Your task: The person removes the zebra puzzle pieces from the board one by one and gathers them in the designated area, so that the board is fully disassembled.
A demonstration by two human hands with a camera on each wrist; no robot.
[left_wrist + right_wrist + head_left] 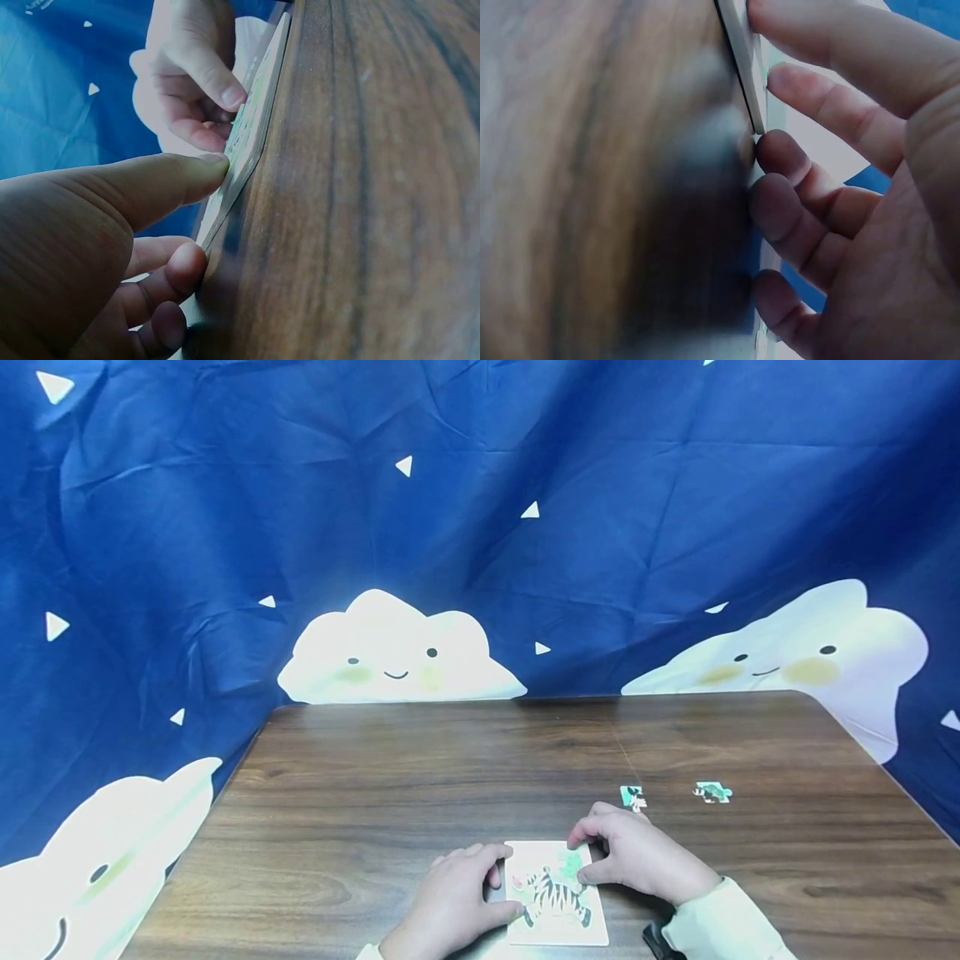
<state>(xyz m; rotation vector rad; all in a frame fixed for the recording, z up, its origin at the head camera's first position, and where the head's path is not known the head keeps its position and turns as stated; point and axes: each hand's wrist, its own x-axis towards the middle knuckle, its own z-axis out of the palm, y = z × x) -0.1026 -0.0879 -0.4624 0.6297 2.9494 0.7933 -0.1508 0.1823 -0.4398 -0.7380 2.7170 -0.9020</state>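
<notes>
A white square puzzle board (555, 935) with a striped zebra picture lies flat near the table's front edge. At its left side my left hand (456, 897) holds it, thumb on the face near the lower left and index finger at the upper left corner. In the left wrist view the left thumb (180, 180) rests on the board, the other fingers curled by its edge. My right hand (641, 852) pinches a green puzzle piece (572, 863) at the board's upper right corner between thumb and index finger. In the right wrist view, that piece cannot be made out.
Two loose puzzle pieces lie beyond the right hand: a green and white one (632, 797) and another with green (712, 792) farther right. The brown wooden table (420, 777) ends at a blue cloth (450, 543) with clouds. Something black (658, 941) sits by the right cuff.
</notes>
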